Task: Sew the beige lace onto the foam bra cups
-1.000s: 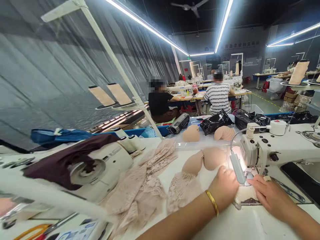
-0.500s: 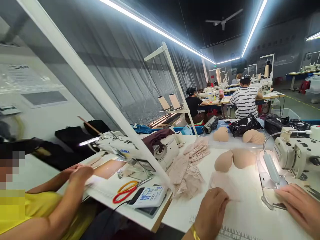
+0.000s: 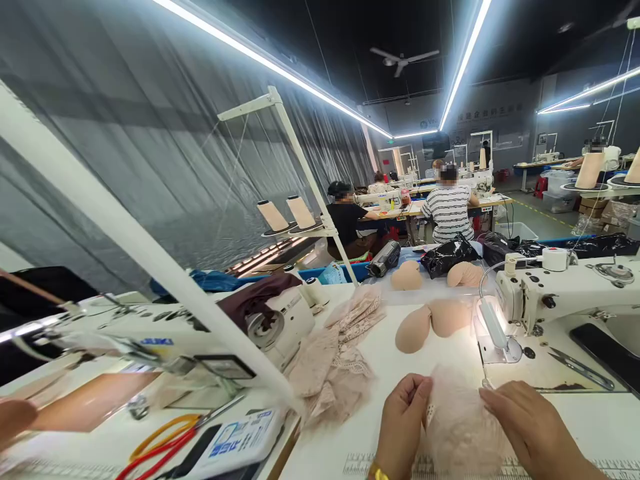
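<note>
A thin, sheer beige fabric piece (image 3: 460, 423) hangs between my two hands over the white table, blurred by motion. My left hand (image 3: 404, 417) pinches its left edge between thumb and fingers. At the opposite edge, my right hand (image 3: 533, 427) has its fingers pressed together on the fabric. Just beyond lies a pair of joined beige moulded bra cups (image 3: 435, 325). The white sewing machine (image 3: 565, 287), with its lit lamp (image 3: 494, 321), stands behind my right hand. Left of my left hand is a heap of beige lace fabric (image 3: 335, 373).
Tweezers (image 3: 583, 369) and a black phone-like object (image 3: 613, 357) lie by the machine. A printed ruler (image 3: 357, 463) runs along the table's front. On the left are red-and-orange scissors (image 3: 163, 443), a white labelled device (image 3: 245, 437), a co-worker's hand (image 3: 15, 417) and a slanted white post (image 3: 150, 220).
The view has swung right. My right hand has left the machine's needle area and come to the sheer fabric. My left hand still pinches it, and the fabric now spreads between both hands.
</note>
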